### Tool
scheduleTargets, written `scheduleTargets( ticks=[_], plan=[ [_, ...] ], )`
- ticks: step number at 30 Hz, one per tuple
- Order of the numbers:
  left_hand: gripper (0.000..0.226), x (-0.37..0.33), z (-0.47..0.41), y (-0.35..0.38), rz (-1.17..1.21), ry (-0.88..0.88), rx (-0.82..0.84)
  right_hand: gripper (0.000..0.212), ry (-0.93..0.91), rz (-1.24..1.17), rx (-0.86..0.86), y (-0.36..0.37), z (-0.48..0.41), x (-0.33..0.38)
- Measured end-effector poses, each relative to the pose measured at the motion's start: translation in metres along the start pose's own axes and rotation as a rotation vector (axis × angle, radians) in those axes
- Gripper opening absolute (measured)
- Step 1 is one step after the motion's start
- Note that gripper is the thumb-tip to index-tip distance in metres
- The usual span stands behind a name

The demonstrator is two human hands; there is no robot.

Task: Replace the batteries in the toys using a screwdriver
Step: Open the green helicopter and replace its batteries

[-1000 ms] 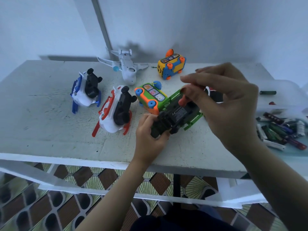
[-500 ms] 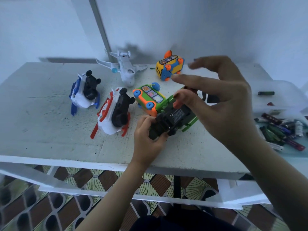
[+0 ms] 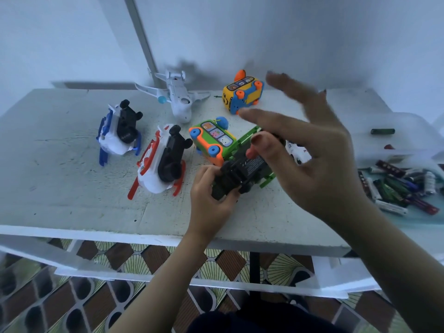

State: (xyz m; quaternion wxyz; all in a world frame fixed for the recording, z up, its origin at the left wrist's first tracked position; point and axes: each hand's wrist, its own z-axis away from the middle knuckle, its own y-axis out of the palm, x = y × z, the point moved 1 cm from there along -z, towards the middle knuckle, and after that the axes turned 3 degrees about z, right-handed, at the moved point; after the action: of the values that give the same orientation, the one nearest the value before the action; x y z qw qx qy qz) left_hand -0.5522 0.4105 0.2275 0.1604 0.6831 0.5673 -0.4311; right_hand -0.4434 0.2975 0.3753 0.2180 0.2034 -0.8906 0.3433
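The green-and-black toy lies black underside up near the table's front edge, touching the green bus. The left hand grips its near end. The right hand hovers above with fingers spread, the thumb perhaps touching an orange stub.

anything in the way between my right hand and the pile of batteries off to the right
Nothing visible does. The right hand is spread open over the green and black toy that the left hand grips. The batteries lie to its right, with no toy in the gap.
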Motion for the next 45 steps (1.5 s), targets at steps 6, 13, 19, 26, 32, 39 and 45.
scheduleTargets(
  ticks=[6,13,19,26,32,39,45],
  plan=[
    [0.038,0.0,0.001,0.0,-0.008,0.01,0.001,0.032,0.038,-0.015,-0.138,0.003,-0.003,-0.005],
    [0.042,-0.001,0.001,0.0,-0.015,0.039,-0.008,0.034,0.115,-0.066,-0.032,-0.001,-0.004,-0.014],
    [0.038,0.001,0.001,0.0,-0.012,0.013,-0.007,0.025,0.139,-0.076,-0.134,-0.003,-0.009,-0.01],
    [0.033,0.002,0.001,0.0,-0.03,0.001,-0.004,0.03,0.173,0.007,-0.161,-0.008,-0.009,-0.014],
    [0.037,0.001,0.001,-0.001,-0.037,0.017,-0.017,0.036,0.15,0.006,0.005,-0.006,-0.008,-0.016],
    [0.032,0.002,0.001,0.0,-0.047,0.014,-0.006,0.031,0.135,-0.089,-0.1,-0.003,-0.01,-0.012],
    [0.037,0.0,0.001,-0.001,-0.048,0.019,-0.015,0.035,0.108,-0.004,-0.058,-0.004,-0.009,-0.016]
  ],
)
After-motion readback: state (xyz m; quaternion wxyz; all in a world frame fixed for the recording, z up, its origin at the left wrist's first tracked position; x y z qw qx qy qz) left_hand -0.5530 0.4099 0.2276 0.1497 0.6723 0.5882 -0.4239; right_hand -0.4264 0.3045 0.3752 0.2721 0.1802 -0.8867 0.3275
